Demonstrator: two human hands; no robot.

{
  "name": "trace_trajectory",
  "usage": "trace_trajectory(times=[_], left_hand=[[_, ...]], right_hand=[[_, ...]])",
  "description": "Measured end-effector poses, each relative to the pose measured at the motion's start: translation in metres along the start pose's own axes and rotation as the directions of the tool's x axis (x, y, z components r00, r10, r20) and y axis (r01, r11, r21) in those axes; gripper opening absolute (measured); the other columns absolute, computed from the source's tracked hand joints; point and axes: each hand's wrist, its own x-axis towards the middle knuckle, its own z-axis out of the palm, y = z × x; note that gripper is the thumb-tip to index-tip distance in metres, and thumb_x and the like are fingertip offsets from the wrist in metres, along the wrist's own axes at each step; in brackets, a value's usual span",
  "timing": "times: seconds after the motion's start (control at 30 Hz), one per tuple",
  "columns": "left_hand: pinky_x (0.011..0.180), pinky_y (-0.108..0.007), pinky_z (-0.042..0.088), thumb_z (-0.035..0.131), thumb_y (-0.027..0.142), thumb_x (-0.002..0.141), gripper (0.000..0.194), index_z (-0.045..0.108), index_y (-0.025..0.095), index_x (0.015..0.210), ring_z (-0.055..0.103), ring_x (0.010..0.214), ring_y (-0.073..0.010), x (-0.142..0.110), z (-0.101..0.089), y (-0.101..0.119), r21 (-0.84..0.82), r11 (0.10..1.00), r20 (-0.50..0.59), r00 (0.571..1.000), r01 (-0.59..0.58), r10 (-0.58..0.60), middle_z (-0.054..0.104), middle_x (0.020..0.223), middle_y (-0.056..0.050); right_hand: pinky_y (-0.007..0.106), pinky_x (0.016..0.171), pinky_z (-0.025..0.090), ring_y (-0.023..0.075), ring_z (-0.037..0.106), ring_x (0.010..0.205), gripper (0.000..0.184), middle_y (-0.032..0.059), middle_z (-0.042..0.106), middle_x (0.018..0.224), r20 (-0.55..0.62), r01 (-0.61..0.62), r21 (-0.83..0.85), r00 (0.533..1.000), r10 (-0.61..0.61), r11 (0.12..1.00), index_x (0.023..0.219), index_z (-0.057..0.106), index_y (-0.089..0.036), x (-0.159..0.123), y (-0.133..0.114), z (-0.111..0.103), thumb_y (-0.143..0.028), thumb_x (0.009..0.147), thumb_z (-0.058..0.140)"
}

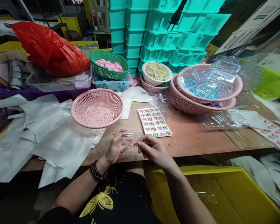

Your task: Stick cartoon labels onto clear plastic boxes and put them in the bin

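Between my hands, above the front edge of the wooden table (186,137), is a small clear plastic box (132,136) with a pink and black printed sticker (128,143) on it. My left hand (115,147) grips the box by its left side, a beaded bracelet around the wrist. At the right side, my right hand (151,149) pinches with thumb and fingertips near the sticker's right end. Just beyond lies a stack of sticker sheets (156,126), partly covered by a clear plastic shell (162,113). A pink basket (96,107) stands behind my left hand.
White backing papers (46,121) spread over the left side. Pink baskets (184,104) with clear shells stand at the right. Behind are a green basket (110,73) of pink pieces, a white bowl (147,79) and stacked turquoise bins (133,37). A yellow bin (242,193) sits below right.
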Motion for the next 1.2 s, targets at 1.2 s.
trace_trajectory(times=[1.2], left_hand=[[0.086, -0.029, 0.051, 0.070, 0.043, 0.082, 0.044, 0.051, 0.025, 0.117, 0.061, 0.095, -0.0151, 0.003, -0.014, -0.003, 0.220, 0.972, 0.001, 0.996, -0.085, 0.087, 0.054, 0.111, -0.003]], right_hand=[[0.019, 0.030, 0.031, 0.0057, 0.037, 0.032, 0.035, -0.0053, 0.058, 0.056, -0.054, -0.075, -0.127, 0.996, 0.069, 0.989, 0.077, 0.054, -0.020, 0.023, 0.007, 0.007, -0.053, 0.079, 0.066]])
